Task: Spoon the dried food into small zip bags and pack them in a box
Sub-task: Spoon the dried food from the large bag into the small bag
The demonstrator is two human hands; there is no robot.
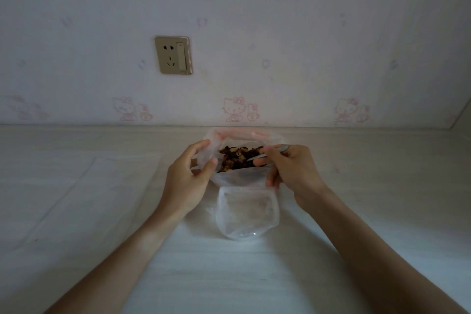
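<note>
A large clear plastic bag point(239, 177) stands open on the white table, filled with dark brown dried food point(238, 158). My left hand point(187, 178) pinches the bag's left rim and holds it open. My right hand point(290, 168) grips a metal spoon point(276, 149) at the bag's right rim, its handle end showing above my fingers; the bowl is hidden at the food. A small clear zip bag point(246, 213) lies flat and empty on the table just in front of the large bag, between my forearms.
The white table point(102, 199) runs to a wall with cartoon wallpaper close behind the bag. A gold wall socket point(173, 55) sits above and to the left. A side wall closes the far right corner. No box is in view.
</note>
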